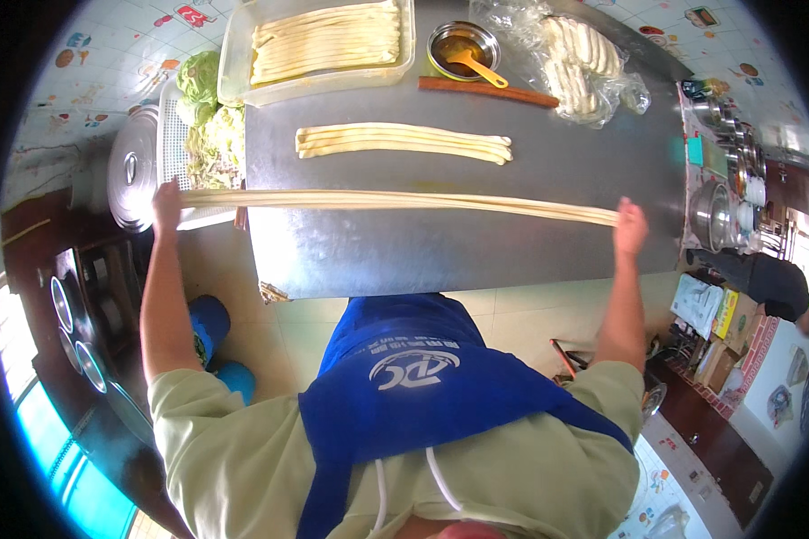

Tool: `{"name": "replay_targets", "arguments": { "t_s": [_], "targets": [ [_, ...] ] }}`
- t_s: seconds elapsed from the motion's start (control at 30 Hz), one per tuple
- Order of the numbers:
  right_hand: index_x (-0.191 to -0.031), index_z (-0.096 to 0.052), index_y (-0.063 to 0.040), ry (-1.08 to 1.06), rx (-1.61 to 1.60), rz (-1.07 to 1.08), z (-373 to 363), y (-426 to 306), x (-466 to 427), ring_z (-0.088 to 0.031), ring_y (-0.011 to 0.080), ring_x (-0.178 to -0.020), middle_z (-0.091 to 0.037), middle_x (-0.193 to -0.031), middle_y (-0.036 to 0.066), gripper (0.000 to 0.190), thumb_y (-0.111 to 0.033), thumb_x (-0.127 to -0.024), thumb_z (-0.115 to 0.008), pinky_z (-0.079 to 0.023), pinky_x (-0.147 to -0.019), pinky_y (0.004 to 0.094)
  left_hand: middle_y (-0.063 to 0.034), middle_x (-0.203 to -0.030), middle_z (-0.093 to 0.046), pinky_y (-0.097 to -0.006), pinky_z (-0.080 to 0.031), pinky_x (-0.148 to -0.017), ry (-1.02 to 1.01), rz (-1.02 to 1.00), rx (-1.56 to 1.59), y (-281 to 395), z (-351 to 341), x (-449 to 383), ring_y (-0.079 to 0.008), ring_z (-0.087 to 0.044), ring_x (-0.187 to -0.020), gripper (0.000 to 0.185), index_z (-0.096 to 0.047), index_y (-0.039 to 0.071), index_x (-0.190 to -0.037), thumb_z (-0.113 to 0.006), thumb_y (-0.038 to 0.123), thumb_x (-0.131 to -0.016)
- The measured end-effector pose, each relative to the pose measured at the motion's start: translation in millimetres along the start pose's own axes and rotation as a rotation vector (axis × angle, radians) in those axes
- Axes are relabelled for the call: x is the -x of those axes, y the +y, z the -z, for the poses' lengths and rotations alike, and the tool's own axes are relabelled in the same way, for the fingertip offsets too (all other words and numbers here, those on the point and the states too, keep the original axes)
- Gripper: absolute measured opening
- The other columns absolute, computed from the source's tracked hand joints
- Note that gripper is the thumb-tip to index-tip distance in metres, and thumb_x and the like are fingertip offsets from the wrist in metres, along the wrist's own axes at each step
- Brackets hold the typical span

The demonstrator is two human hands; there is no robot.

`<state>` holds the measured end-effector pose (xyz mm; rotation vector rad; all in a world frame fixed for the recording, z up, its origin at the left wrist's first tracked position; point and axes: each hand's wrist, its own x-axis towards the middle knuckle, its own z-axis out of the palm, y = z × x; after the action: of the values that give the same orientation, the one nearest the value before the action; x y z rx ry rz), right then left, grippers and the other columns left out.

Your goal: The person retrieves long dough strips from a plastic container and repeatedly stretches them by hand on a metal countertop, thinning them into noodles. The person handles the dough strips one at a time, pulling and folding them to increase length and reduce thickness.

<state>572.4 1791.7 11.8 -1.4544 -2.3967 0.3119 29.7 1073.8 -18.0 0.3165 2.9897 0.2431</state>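
Observation:
Long strands of dough (391,200) stretch nearly straight between my two hands, over the metal worktop (377,252). My left hand (168,205) grips one end out past the table's left edge, by a white basket. Closed around the other end, my right hand (630,226) is above the right part of the worktop. Beyond the stretched strands, several shorter, thicker dough strips (404,141) lie side by side on the metal.
A plastic tub (236,81) of dough strips stands at the back. Near it are an oil bowl (438,44) with a yellow spoon (475,64), a wooden rolling pin (485,91) and bagged dough (573,60). Greens (216,145) fill the basket (170,128). Another person (768,279) is at right.

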Motion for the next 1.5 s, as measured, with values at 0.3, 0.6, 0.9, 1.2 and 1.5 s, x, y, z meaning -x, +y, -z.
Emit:
{"name": "replay_targets", "arguments": {
  "t_s": [0.3,0.6,0.9,1.2,1.5],
  "targets": [
    [-0.068,-0.055,0.000,-0.168,0.151,-0.233,-28,112,52,-0.056,0.0293,-0.062,-0.057,-0.065,0.017,0.053,-0.049,-0.087,-0.048,-0.042,-0.061,0.0423,-0.0064,-0.069,-0.051,-0.0325,-0.043,-0.052,-0.320,-0.129,0.072,34,-91,97,-0.0191,-0.050,-0.057,0.031,-0.057,0.002,-0.088,-0.053,0.033,-0.089],
    [-0.092,-0.052,-0.004,-0.653,-0.748,0.079,-91,-71,215,-0.059,0.0153,-0.073,-0.060,-0.085,0.008,0.027,-0.016,-0.077,-0.071,-0.049,-0.067,0.0296,-0.0198,-0.098,-0.051,-0.0434,-0.045,-0.085,-0.303,-0.047,-0.171,131,-95,176,-0.0376,-0.050,-0.096,0.045,-0.040,-0.002,-0.114,-0.058,0.015,-0.076],
    [-0.097,-0.055,-0.002,-0.893,-0.806,0.287,-110,-263,253,-0.062,0.0208,-0.081,-0.063,-0.089,0.012,0.028,-0.015,-0.076,-0.068,-0.050,-0.072,0.0307,-0.0193,-0.110,-0.054,-0.0471,-0.041,-0.093,-1.353,0.606,1.705,270,-103,229,-0.0327,-0.056,-0.101,0.036,-0.043,-0.002,-0.118,-0.034,0.021,-0.091],
    [-0.094,-0.061,-0.006,-0.905,-0.530,0.550,-121,-279,172,-0.057,0.0283,-0.085,-0.060,-0.088,0.012,0.027,-0.024,-0.075,-0.068,-0.046,-0.077,0.0384,-0.0064,-0.088,-0.056,-0.0379,-0.051,-0.081,-1.370,0.501,1.655,281,-80,234,-0.0161,-0.057,-0.084,0.016,-0.053,0.003,-0.101,-0.052,0.015,-0.090],
    [-0.090,-0.054,-0.007,-0.770,-0.098,0.879,-177,-279,133,-0.056,0.0321,-0.084,-0.058,-0.086,0.013,0.027,-0.014,-0.067,-0.068,-0.047,-0.070,0.0421,-0.0160,-0.087,-0.059,-0.0342,-0.048,-0.076,-0.958,-0.370,0.521,224,0,222,-0.0237,-0.059,-0.084,0.038,-0.043,0.002,-0.117,-0.056,0.016,-0.084]
  ]
}}
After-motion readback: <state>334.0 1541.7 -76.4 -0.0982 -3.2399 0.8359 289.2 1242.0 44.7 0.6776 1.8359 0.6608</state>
